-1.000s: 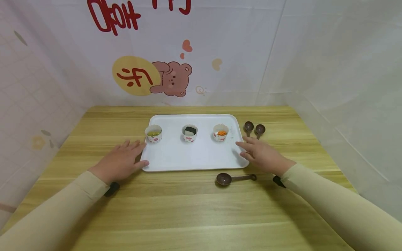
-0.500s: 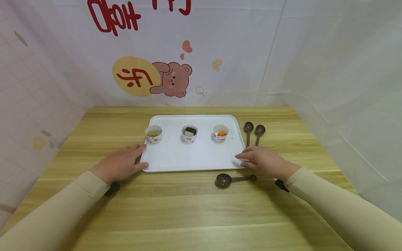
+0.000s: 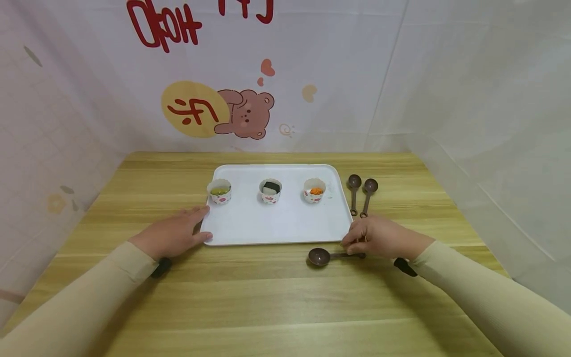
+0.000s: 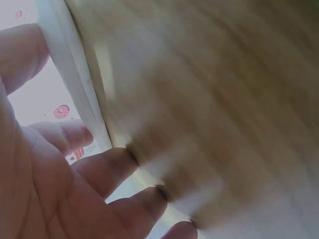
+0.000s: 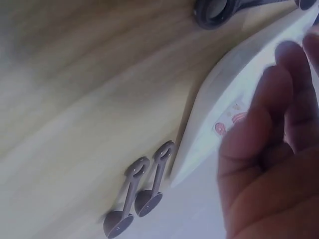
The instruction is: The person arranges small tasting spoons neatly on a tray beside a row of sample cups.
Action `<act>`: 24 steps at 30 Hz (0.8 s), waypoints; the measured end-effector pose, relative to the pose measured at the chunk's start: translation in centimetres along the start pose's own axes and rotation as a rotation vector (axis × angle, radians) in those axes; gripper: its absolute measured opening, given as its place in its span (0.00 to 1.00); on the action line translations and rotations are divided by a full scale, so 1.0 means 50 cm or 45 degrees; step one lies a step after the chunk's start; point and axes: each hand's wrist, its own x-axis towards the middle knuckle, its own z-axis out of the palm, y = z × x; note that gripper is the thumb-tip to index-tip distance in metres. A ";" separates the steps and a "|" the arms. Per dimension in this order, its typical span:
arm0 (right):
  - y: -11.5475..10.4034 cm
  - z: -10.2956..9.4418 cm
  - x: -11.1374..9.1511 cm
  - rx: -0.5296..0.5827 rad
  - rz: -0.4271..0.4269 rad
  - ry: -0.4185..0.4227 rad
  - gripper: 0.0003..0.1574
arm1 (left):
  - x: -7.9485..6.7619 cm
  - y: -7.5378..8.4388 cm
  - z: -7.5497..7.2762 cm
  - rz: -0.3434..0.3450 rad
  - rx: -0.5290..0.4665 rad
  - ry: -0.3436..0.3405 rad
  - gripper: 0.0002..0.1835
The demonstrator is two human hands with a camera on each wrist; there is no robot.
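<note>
Your right hand (image 3: 379,237) hangs over the handle of the large brown spoon (image 3: 318,257), fingers bent and set near the thumb with nothing gripped between them; whether a fingertip touches the handle, you cannot tell. That spoon lies on the wooden table (image 3: 267,302) just in front of the white tray (image 3: 276,223), its bowl to the left of your hand and its handle beneath it. Your left hand (image 3: 171,235) has its thumb and fingers spread at the tray's left edge, the thumb over the rim, holding nothing.

Count one tray, with three patterned paper cups standing in a row across it. The left cup (image 3: 221,200), close by the tray's left edge, holds something green; the middle cup (image 3: 270,199) holds black and white pieces; the right cup (image 3: 314,199) holds something orange.

Beyond your right hand, beside the tray, lie two smaller brown spoons (image 3: 355,182), making three spoons in all. Farthest from you, behind the table, hangs a white cloth (image 3: 339,64) printed with one bear (image 3: 247,114).
</note>
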 end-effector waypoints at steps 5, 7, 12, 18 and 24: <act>-0.003 0.000 -0.007 0.078 -0.044 -0.114 0.09 | -0.001 0.002 -0.001 -0.007 -0.009 -0.003 0.48; -0.006 -0.001 -0.009 0.091 -0.034 -0.146 0.10 | -0.001 0.003 -0.002 -0.011 -0.015 -0.008 0.48; -0.009 -0.003 -0.012 0.078 0.013 -0.176 0.13 | -0.003 0.007 -0.005 -0.016 -0.023 -0.017 0.47; 0.000 0.000 -0.015 0.044 0.032 -0.156 0.16 | -0.005 0.011 -0.007 -0.017 -0.023 -0.020 0.47; 0.007 0.000 -0.018 0.045 0.040 -0.157 0.17 | -0.007 0.017 -0.012 -0.020 -0.018 -0.024 0.47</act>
